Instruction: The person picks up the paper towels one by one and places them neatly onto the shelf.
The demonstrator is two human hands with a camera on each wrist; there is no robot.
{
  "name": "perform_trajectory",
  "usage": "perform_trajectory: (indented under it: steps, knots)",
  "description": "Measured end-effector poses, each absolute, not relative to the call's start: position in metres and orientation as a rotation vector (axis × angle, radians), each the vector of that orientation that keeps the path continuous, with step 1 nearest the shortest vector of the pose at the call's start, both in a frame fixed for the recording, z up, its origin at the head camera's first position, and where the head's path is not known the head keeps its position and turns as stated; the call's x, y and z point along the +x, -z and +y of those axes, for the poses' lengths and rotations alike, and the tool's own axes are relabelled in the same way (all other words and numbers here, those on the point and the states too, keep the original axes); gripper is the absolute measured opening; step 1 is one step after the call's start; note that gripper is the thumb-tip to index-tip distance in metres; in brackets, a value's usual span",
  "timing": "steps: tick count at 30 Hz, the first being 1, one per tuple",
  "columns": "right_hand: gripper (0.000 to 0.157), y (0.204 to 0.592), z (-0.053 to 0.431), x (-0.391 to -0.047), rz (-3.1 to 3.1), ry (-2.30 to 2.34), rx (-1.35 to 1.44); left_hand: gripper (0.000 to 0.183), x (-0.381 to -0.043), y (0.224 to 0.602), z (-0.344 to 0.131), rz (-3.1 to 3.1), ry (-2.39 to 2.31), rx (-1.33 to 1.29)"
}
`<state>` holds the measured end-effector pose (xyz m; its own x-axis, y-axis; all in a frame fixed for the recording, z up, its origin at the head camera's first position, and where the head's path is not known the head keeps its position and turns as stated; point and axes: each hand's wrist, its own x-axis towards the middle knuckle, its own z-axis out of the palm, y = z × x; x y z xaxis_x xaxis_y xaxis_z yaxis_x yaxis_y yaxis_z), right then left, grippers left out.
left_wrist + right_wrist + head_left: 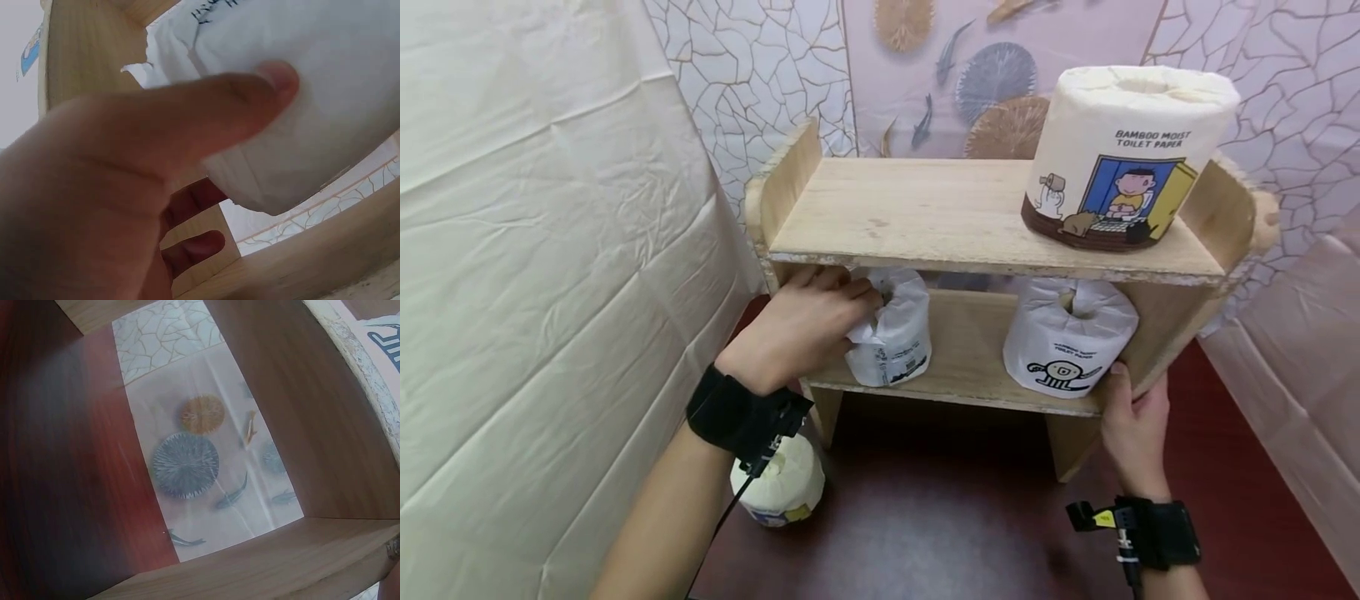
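A two-tier wooden shelf (917,212) stands on the dark red tabletop. On its lower board, at the left, is a white paper-wrapped toilet roll (898,333); my left hand (808,321) grips it from the left. In the left wrist view my thumb (237,103) lies along the wrapper, and the other fingers are partly hidden behind the roll. My right hand (1138,437) holds the shelf's right side panel, thumb on the inner side. Close by that thumb sits a second white toilet roll (1067,346) printed with a cartoon dog.
A larger cream toilet roll (1131,162) with a coloured picture stands at the right of the top board (910,200). Another cream roll (778,483) sits on the tabletop (940,517), below my left wrist. Pale cloth (550,250) hangs along the left side.
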<state>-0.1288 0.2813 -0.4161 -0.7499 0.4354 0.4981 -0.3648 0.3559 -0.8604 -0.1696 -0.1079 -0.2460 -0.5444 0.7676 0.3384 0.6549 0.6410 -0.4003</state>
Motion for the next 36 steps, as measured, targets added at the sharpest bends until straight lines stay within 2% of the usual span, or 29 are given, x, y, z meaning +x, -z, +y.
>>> perform_trajectory:
  steps: [8,15,26,36]
  knots:
    - [0.044,0.417,0.282,-0.127,-1.930,-1.457,-0.074,0.042,-0.172,0.245,-0.103,-2.451,-0.285,-1.146]
    - [0.044,0.417,0.283,-0.128,-1.944,-1.452,-0.081,0.046,-0.172,0.248,-0.101,-2.466,-0.251,-1.137]
    - [0.044,0.419,0.281,-0.129,-1.957,-1.448,-0.099,0.039,-0.173,0.257,-0.100,-2.502,-0.202,-1.118]
    - [0.045,0.416,0.281,-0.129,-1.952,-1.449,-0.094,0.044,-0.175,0.261,-0.093,-2.483,-0.155,-1.054]
